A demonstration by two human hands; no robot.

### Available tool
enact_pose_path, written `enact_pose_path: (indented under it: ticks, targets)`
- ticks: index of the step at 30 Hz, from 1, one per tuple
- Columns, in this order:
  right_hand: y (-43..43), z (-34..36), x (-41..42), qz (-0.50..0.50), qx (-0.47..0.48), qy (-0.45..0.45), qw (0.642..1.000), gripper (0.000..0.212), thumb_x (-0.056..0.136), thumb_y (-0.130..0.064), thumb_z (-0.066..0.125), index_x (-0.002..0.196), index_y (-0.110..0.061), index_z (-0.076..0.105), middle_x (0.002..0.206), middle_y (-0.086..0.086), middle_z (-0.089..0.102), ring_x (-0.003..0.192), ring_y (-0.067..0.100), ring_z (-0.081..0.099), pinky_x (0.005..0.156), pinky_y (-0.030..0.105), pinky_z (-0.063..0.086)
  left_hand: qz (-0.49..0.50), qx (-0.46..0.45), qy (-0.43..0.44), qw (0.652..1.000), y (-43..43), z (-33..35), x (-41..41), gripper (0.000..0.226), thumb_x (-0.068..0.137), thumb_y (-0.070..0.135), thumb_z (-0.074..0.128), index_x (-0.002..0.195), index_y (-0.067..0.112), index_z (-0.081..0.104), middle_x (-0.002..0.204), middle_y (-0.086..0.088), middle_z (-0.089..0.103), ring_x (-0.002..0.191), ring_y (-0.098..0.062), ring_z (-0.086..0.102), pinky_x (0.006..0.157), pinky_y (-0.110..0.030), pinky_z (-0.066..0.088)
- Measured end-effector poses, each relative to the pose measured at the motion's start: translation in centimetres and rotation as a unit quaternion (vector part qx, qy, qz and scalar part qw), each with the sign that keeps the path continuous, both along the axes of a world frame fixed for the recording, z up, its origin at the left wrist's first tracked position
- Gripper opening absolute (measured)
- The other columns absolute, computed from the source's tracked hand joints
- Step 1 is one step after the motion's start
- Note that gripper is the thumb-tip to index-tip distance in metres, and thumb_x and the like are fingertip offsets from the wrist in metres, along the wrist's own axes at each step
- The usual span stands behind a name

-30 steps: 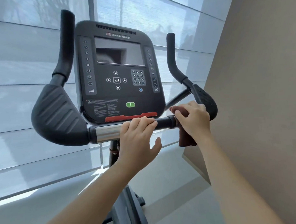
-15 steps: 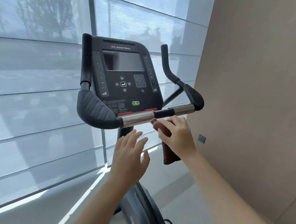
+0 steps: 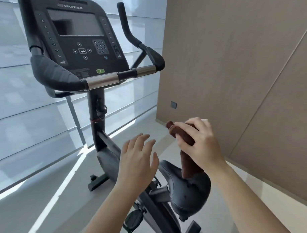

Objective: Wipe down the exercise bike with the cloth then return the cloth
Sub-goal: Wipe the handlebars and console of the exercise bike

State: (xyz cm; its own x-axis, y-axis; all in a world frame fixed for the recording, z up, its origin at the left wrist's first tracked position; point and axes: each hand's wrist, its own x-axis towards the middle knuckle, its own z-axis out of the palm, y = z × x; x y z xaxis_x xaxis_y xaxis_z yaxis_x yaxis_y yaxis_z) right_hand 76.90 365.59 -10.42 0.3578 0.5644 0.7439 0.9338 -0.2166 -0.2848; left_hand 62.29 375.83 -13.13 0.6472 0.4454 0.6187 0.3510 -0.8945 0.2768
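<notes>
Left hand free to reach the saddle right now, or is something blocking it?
Probably yes. The left hand is open, holds nothing, and hovers just beside the saddle, with nothing between them. The cloth hanging from the right hand is only over the right part of the seat.

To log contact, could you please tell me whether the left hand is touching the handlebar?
Apart. The head view shows the left hand open in mid-air, well below the handlebar, a clear gap between them.

The exercise bike (image 3: 95, 114) stands on the pale floor (image 3: 42, 196).
</notes>
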Motion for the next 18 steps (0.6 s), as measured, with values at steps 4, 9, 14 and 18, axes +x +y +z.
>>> enact_pose_path:
  ticks: [4,9,14,18]
  targets:
    - [-6.1,-0.4,0.6,-0.043,-0.009,0.006,0.999,0.029,0.084,-0.032,0.051,0.104,-0.020,0.068,0.091,0.002,0.059,0.089,0.024,0.048,0.079,0.035,0.046,-0.036,-0.005,0.016,0.999,-4.4,-0.1,2.2,0.031,0.072,0.010,0.074,0.101,0.004,0.067,0.109,-0.014,0.066,0.106,-0.033,0.059,0.092,-0.048,0.042]
    - [-12.5,-0.6,2.7,-0.092,-0.024,0.032,0.995,0.032,0.083,-0.034,0.049,0.103,-0.019,0.069,0.089,0.000,0.059,0.087,0.024,0.050,0.079,0.035,0.045,-0.091,-0.001,0.021,0.996,-9.6,0.0,5.8,0.029,0.073,0.008,0.072,0.101,0.003,0.066,0.109,-0.016,0.065,0.106,-0.035,0.058,0.091,-0.050,0.043]
    - [-19.1,-0.9,7.5,-0.126,0.004,0.063,0.990,0.033,0.082,-0.035,0.048,0.102,-0.019,0.069,0.088,0.000,0.059,0.087,0.023,0.049,0.078,0.024,0.039,-0.113,0.017,0.004,0.993,-14.8,0.3,11.7,0.028,0.073,0.009,0.071,0.100,0.004,0.067,0.108,-0.013,0.066,0.105,-0.033,0.059,0.091,-0.047,0.042]
    - [-24.8,-0.6,13.4,-0.142,0.019,0.054,0.988,0.032,0.082,-0.033,0.049,0.101,-0.018,0.070,0.087,0.001,0.059,0.086,0.024,0.049,0.079,0.022,0.037,-0.126,0.027,-0.005,0.992,-20.2,0.2,18.7,0.028,0.072,0.010,0.072,0.099,0.004,0.067,0.106,-0.014,0.067,0.103,-0.033,0.060,0.089,-0.046,0.044]
